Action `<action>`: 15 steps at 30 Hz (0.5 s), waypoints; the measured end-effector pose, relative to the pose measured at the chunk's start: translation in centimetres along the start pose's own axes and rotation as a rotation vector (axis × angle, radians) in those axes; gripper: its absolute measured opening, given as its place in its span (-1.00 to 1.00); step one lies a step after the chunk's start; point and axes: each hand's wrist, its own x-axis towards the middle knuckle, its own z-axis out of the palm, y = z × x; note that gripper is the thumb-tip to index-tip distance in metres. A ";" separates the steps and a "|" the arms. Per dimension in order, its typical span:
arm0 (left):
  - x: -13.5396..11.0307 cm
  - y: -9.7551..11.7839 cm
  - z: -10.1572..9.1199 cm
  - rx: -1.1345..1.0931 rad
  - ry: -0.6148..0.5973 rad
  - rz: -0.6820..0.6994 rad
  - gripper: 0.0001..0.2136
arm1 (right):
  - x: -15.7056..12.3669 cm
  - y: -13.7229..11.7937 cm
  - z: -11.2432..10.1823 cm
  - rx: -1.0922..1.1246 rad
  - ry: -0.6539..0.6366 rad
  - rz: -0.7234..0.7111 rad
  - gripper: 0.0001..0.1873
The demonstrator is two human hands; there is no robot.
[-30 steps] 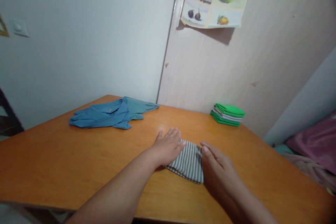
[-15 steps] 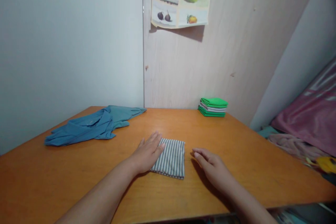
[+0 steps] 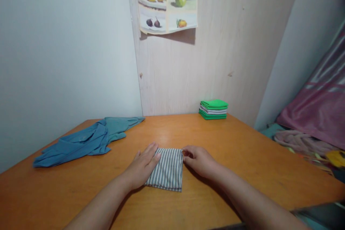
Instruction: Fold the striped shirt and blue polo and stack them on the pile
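A small folded cloth with grey and white stripes lies on the orange wooden table in front of me. My left hand rests flat on its left part, fingers stretched out. At the cloth's far right corner my right hand has its fingers curled and pinched on the edge. A crumpled blue shirt lies at the table's back left. Near the wall at the back right sits a stack of folded green and white cloths.
A fruit poster hangs on the pale wood panel behind the table. To the right, past the table's edge, are a pink bedcover and heaped fabrics. A white wall stands at the left.
My right hand moved left from the bare table to the striped cloth's right edge and closed on it. The left hand stayed on the cloth. My view swung to the right.
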 end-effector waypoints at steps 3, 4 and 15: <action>-0.1 0.0 0.0 0.008 0.002 0.003 -0.32 | 0.7 -0.3 0.3 -0.042 -0.028 -0.016 -0.82; -0.1 0.0 -0.1 0.013 0.002 0.002 -0.32 | 0.9 -0.3 0.3 -0.053 -0.028 -0.016 -0.82; -0.4 0.5 -0.4 0.094 -0.004 0.000 -0.31 | 2.2 0.9 0.6 -0.085 -0.055 -0.097 -0.88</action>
